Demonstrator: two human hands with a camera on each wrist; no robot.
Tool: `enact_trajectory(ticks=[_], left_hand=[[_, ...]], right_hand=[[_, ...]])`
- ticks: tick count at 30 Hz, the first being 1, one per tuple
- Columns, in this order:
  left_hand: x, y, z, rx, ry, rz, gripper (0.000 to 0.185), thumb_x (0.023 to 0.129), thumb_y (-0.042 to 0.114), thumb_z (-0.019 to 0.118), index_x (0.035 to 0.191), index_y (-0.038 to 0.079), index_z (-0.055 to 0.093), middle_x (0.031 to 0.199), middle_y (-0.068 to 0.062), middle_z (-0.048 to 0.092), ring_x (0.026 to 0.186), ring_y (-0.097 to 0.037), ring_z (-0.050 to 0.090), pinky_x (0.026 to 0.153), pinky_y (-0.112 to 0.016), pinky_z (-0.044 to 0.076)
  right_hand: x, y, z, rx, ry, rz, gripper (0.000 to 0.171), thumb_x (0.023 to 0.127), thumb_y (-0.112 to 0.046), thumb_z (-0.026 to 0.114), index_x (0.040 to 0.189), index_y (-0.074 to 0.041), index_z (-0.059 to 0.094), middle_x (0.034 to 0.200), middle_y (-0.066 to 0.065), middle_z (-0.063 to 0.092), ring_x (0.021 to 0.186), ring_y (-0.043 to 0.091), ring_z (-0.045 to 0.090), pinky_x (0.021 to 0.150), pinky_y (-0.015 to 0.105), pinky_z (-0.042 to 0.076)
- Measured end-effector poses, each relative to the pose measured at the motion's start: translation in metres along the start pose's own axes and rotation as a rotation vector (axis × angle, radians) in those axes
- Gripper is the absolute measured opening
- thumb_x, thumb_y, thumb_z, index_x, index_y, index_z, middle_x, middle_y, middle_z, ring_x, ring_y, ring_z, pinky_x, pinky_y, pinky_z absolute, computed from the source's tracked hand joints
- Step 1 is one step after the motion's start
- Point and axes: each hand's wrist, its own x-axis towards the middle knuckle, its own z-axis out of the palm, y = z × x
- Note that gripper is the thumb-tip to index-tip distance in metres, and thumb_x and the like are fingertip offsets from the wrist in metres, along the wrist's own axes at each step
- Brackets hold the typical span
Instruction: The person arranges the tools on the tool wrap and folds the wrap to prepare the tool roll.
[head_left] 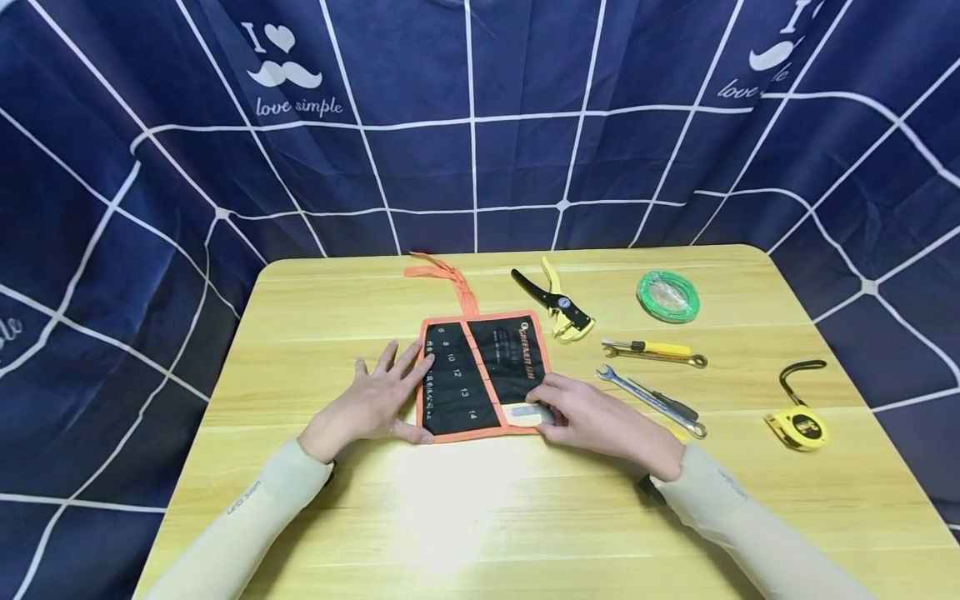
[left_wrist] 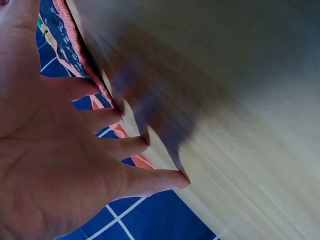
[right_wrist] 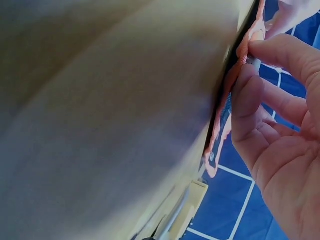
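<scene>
A black tool roll (head_left: 517, 350) with orange edging and numbered slots lies unfolded on the table. My left hand (head_left: 378, 396) is spread at its left edge, fingertips on the border and thumb near the bottom corner. At the lower right of the roll, my right hand (head_left: 592, 417) pinches a flat pale-and-grey piece (head_left: 528, 411); its kind is unclear, as fingers cover part of it. In the right wrist view the thumb and fingers of the right hand (right_wrist: 285, 115) close together at the roll's orange edge (right_wrist: 214, 155).
Right of the roll lie a combination wrench (head_left: 652, 402), a dark slim tool (head_left: 675, 407), a yellow-handled screwdriver (head_left: 663, 348) and another wrench (head_left: 652, 357). Farther back are a yellow-and-black wire stripper (head_left: 566, 312) and a green wire coil (head_left: 667, 296). A tape measure (head_left: 798, 427) sits far right.
</scene>
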Motion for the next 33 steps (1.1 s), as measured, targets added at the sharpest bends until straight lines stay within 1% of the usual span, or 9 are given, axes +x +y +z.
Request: enact_trajectory(ticks=[9, 15, 19, 23, 25, 29, 31, 33], left_hand=[[0.005, 0.000, -0.001, 0.021, -0.020, -0.018, 0.129, 0.084, 0.077, 0.080, 0.176, 0.009, 0.020, 0.182, -0.018, 0.003, 0.162, -0.055, 0.006, 0.108, -0.091, 0.021], [0.003, 0.000, -0.001, 0.016, -0.007, -0.002, 0.127, 0.084, 0.076, 0.081, 0.176, 0.010, 0.022, 0.181, -0.019, 0.005, 0.161, -0.057, 0.008, 0.106, -0.091, 0.022], [0.002, 0.000, 0.000, -0.005, 0.000, 0.007, 0.126, 0.085, 0.074, 0.082, 0.175, 0.009, 0.023, 0.181, -0.021, 0.008, 0.161, -0.057, 0.009, 0.106, -0.092, 0.021], [0.002, 0.000, 0.000, -0.006, 0.017, 0.018, 0.124, 0.085, 0.073, 0.083, 0.175, 0.009, 0.025, 0.179, -0.024, 0.012, 0.159, -0.059, 0.013, 0.104, -0.093, 0.023], [0.001, -0.001, 0.001, -0.001, 0.028, 0.025, 0.123, 0.084, 0.073, 0.083, 0.175, 0.010, 0.027, 0.179, -0.025, 0.014, 0.159, -0.060, 0.015, 0.103, -0.093, 0.024], [0.000, -0.001, 0.001, 0.007, 0.042, 0.034, 0.123, 0.084, 0.072, 0.083, 0.175, 0.011, 0.027, 0.179, -0.025, 0.014, 0.158, -0.061, 0.016, 0.101, -0.093, 0.025], [0.000, -0.001, 0.001, 0.005, 0.046, 0.037, 0.123, 0.084, 0.071, 0.084, 0.175, 0.011, 0.027, 0.179, -0.025, 0.014, 0.157, -0.061, 0.016, 0.101, -0.093, 0.025], [-0.001, 0.000, 0.001, 0.004, 0.044, 0.038, 0.123, 0.084, 0.071, 0.084, 0.175, 0.012, 0.026, 0.179, -0.024, 0.012, 0.158, -0.061, 0.016, 0.102, -0.093, 0.024]], right_hand=[[0.005, -0.002, 0.002, 0.011, 0.005, -0.010, 0.029, 0.093, -0.010, 0.081, 0.121, -0.007, 0.075, 0.093, -0.004, 0.057, 0.074, 0.004, 0.050, 0.064, 0.024, 0.048], [0.010, -0.004, 0.004, 0.035, -0.010, -0.014, 0.026, 0.094, -0.010, 0.081, 0.119, -0.006, 0.074, 0.090, -0.005, 0.056, 0.073, 0.003, 0.050, 0.064, 0.024, 0.049], [0.011, -0.004, 0.006, 0.037, -0.033, 0.015, 0.024, 0.095, -0.013, 0.081, 0.117, -0.007, 0.073, 0.088, -0.006, 0.057, 0.072, 0.003, 0.051, 0.065, 0.025, 0.050], [0.012, -0.003, 0.005, 0.045, -0.064, 0.034, 0.024, 0.098, -0.016, 0.081, 0.119, -0.009, 0.073, 0.087, -0.008, 0.057, 0.073, 0.003, 0.052, 0.068, 0.027, 0.051], [0.013, -0.002, 0.004, 0.062, -0.088, 0.038, 0.025, 0.100, -0.020, 0.081, 0.122, -0.010, 0.072, 0.086, -0.011, 0.057, 0.073, 0.003, 0.053, 0.071, 0.028, 0.051], [0.014, 0.000, 0.002, 0.128, -0.146, 0.079, 0.027, 0.103, -0.026, 0.081, 0.125, -0.014, 0.071, 0.082, -0.014, 0.056, 0.074, 0.003, 0.054, 0.075, 0.031, 0.052], [0.015, 0.001, 0.001, 0.155, -0.160, 0.097, 0.028, 0.103, -0.027, 0.080, 0.126, -0.014, 0.070, 0.082, -0.014, 0.056, 0.074, 0.003, 0.055, 0.076, 0.031, 0.052], [0.015, 0.000, 0.000, 0.164, -0.166, 0.094, 0.027, 0.104, -0.025, 0.080, 0.126, -0.013, 0.069, 0.082, -0.014, 0.056, 0.074, 0.004, 0.055, 0.076, 0.032, 0.052]])
